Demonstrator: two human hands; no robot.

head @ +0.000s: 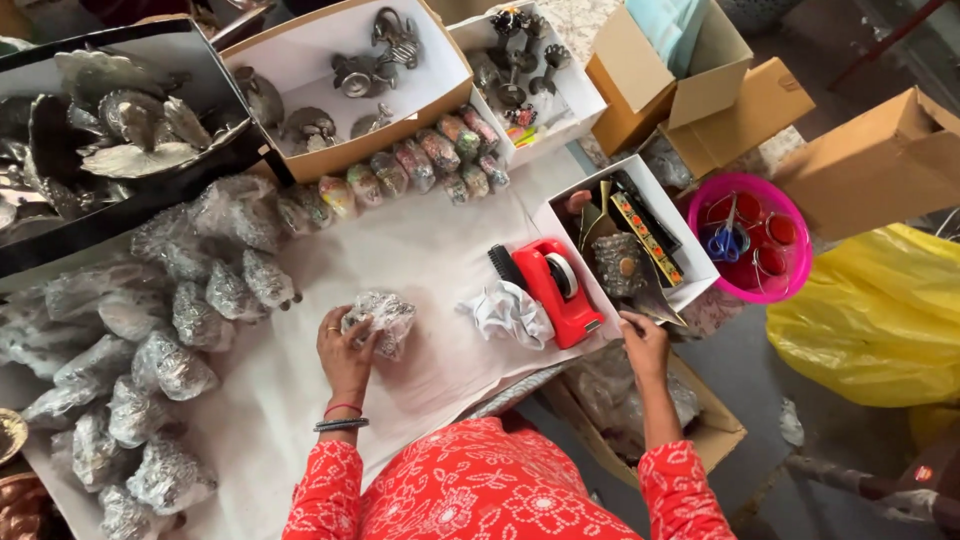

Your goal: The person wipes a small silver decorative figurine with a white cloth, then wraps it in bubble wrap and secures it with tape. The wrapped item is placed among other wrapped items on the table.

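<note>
My left hand (345, 352) is shut on a silver object wrapped in clear plastic (380, 320), pressing it against the white table cover (430, 260). My right hand (643, 340) reaches to the right of the red tape dispenser (560, 290), its fingers at the front corner of a white open box (690, 270) that holds decorated items; I cannot tell whether it grips anything. A crumpled piece of clear wrap (508, 312) lies between the two hands, beside the dispenser.
Several plastic-wrapped silver pieces (170, 330) are piled at the left. Boxes of metal figurines (350, 70) and a row of small colourful wrapped packets (420, 160) sit at the back. A pink bowl with scissors (750, 235), cardboard boxes and a yellow bag (880, 310) stand at the right.
</note>
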